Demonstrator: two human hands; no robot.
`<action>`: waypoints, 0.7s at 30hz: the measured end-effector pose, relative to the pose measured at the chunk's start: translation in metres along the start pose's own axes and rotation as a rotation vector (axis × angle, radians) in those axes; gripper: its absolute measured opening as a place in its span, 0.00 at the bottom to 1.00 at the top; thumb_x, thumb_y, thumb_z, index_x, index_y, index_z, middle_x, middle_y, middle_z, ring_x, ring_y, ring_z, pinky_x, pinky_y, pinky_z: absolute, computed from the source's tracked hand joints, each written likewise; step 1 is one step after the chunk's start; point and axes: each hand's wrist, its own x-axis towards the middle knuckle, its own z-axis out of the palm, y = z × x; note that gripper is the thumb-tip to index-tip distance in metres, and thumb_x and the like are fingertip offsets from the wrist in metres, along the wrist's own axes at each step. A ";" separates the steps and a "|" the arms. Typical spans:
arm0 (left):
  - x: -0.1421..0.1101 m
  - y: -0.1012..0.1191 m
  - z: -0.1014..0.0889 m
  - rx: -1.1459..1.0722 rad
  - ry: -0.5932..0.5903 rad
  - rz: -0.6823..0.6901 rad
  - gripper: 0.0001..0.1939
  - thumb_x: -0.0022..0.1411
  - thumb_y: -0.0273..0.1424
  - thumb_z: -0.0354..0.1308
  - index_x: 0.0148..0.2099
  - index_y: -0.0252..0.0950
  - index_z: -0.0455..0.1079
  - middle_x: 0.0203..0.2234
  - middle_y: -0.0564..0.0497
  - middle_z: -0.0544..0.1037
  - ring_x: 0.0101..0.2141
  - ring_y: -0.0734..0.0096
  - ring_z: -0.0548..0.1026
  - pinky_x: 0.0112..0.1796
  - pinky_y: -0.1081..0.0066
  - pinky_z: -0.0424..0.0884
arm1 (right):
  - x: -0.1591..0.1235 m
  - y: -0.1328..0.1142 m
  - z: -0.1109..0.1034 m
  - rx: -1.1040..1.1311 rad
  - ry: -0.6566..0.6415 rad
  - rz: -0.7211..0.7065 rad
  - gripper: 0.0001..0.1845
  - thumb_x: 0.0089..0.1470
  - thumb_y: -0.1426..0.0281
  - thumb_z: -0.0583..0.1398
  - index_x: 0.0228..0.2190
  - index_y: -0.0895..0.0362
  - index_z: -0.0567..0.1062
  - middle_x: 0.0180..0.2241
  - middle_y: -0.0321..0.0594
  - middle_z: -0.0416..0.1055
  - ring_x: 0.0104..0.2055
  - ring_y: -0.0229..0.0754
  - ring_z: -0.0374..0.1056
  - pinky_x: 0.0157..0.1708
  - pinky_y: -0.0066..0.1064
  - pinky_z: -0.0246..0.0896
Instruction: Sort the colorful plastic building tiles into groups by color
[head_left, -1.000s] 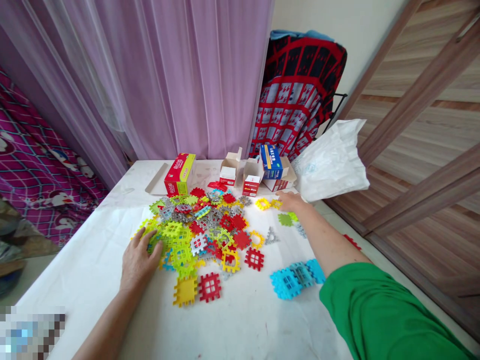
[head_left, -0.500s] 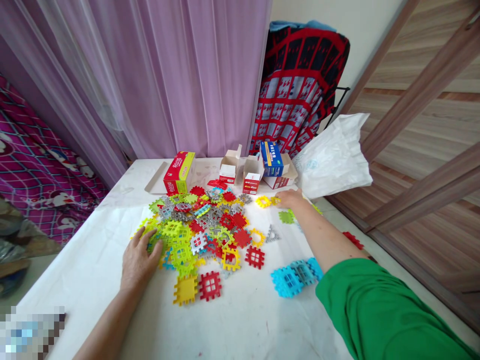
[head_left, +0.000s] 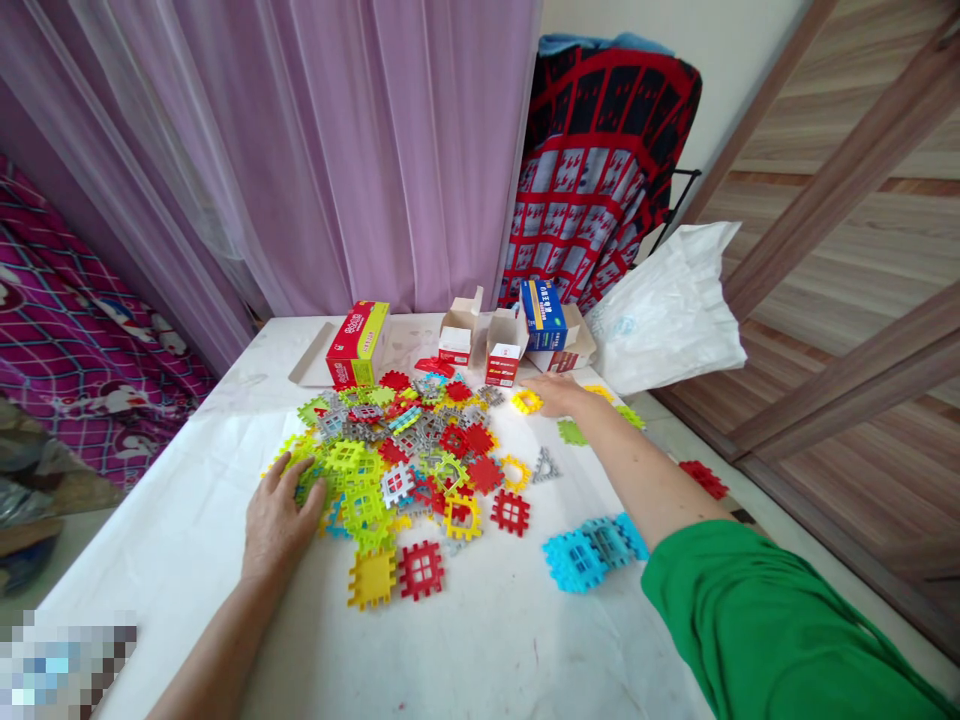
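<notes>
My left hand [head_left: 279,512] lies with fingers spread on the left edge of a heap of plastic interlocking building pieces [head_left: 364,505], touching the lime-green ones. My right hand [head_left: 559,394] reaches to the far right of the heap, palm down and fingers stretched out low over the cloth. A yellow ring-shaped piece [head_left: 527,401] lies right by its fingertips. Under the right wrist, a green piece [head_left: 573,432] shows partly; another yellow piece [head_left: 598,391] lies just beyond the wrist. Joined blue pieces [head_left: 576,562] sit near the right forearm.
Along the far edge stand a red-and-yellow box [head_left: 358,345], two open small cartons [head_left: 455,345] and a blue box [head_left: 545,318] on another carton. A white bag [head_left: 667,315] leans at the far right corner. Red pieces [head_left: 703,479] lie past the table's right edge.
My right hand has shifted left toward the yellow ring-shaped piece, covering the smaller yellow piece beside it and uncovering yellow beyond the wrist. My left hand has stayed in place.
</notes>
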 end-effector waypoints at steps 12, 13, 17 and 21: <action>-0.001 0.001 0.000 -0.009 0.006 -0.002 0.26 0.63 0.43 0.44 0.53 0.32 0.71 0.58 0.37 0.66 0.56 0.51 0.67 0.56 0.54 0.64 | 0.011 -0.020 -0.011 -0.099 -0.153 0.104 0.33 0.39 0.62 0.66 0.51 0.47 0.72 0.52 0.46 0.69 0.55 0.58 0.62 0.53 0.49 0.56; -0.001 0.000 0.001 -0.010 0.008 -0.006 0.26 0.62 0.43 0.44 0.53 0.32 0.71 0.58 0.37 0.66 0.56 0.51 0.67 0.56 0.55 0.64 | 0.011 -0.021 -0.011 -0.101 -0.153 0.109 0.32 0.39 0.61 0.66 0.50 0.48 0.72 0.52 0.46 0.69 0.55 0.58 0.62 0.54 0.49 0.56; -0.001 0.000 0.002 -0.026 0.026 -0.016 0.24 0.62 0.42 0.46 0.52 0.35 0.71 0.57 0.40 0.67 0.56 0.53 0.67 0.56 0.56 0.63 | 0.011 -0.026 -0.010 -0.107 -0.152 0.118 0.30 0.40 0.59 0.66 0.48 0.49 0.73 0.52 0.48 0.69 0.56 0.58 0.61 0.55 0.50 0.55; -0.002 0.000 0.002 -0.054 0.034 -0.019 0.23 0.61 0.41 0.47 0.52 0.36 0.72 0.57 0.41 0.68 0.56 0.52 0.67 0.56 0.54 0.63 | 0.012 -0.029 -0.006 -0.106 -0.137 0.153 0.28 0.41 0.55 0.65 0.45 0.50 0.75 0.49 0.48 0.71 0.55 0.60 0.62 0.54 0.52 0.56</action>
